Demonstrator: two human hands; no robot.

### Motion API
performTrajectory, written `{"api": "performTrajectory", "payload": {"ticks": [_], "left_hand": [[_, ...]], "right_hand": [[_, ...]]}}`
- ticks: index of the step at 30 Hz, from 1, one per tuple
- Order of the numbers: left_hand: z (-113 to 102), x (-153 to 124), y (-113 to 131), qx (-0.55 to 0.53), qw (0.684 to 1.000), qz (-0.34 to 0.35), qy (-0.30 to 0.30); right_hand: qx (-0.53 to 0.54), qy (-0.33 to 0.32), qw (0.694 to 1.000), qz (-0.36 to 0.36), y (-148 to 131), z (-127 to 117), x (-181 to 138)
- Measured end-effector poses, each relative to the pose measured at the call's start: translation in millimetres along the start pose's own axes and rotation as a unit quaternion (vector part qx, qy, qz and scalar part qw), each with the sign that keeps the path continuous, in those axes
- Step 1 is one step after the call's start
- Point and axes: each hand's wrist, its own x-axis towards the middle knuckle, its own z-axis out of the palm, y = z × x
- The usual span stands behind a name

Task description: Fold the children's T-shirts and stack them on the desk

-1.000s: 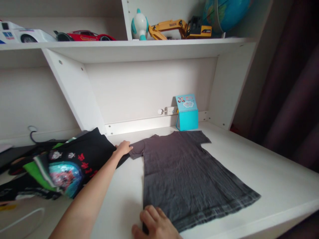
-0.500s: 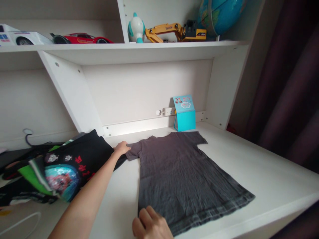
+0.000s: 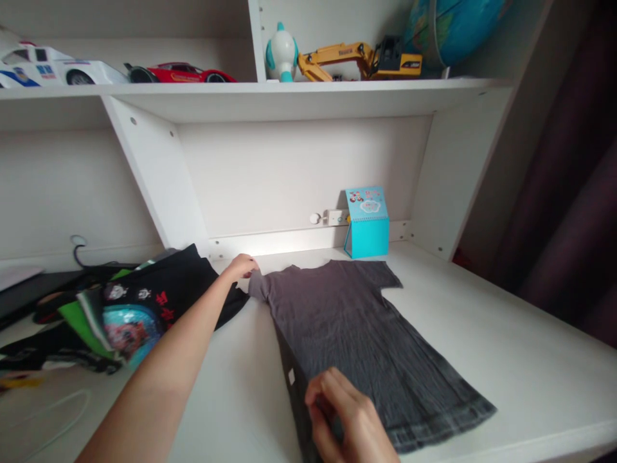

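A dark grey T-shirt (image 3: 357,328) lies spread on the white desk (image 3: 506,334), neck toward the back wall. My left hand (image 3: 241,265) reaches far forward and pinches the shirt's left sleeve, lifting it a little. My right hand (image 3: 344,418), near the front edge, is closed on the shirt's lower left hem and has pulled that edge up and inward over the cloth, showing a small white tag (image 3: 290,377).
A pile of black and green printed clothes (image 3: 130,312) lies at the left. A turquoise desk calendar (image 3: 367,222) stands against the back wall. Toy cars (image 3: 180,72), a yellow excavator (image 3: 361,59) and a globe (image 3: 453,26) sit on the shelf above. Dark curtains hang right.
My right hand has lifted the lower left hem and carried it right, over the shirt. My left hand has raised the sleeve slightly toward the back.
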Motion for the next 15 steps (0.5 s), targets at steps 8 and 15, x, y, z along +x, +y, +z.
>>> {"api": "performTrajectory", "payload": {"ticks": [8, 15], "left_hand": [[87.4, 5.8, 79.0, -0.215, 0.976, 0.003, -0.024], [147.5, 5.0, 73.3, -0.273, 0.961, 0.024, 0.023]], "right_hand": [[-0.075, -0.042, 0.989, 0.121, 28.6, -39.0, -22.3], [-0.122, -0.068, 0.984, 0.113, 42.2, -32.5, -36.6]]}}
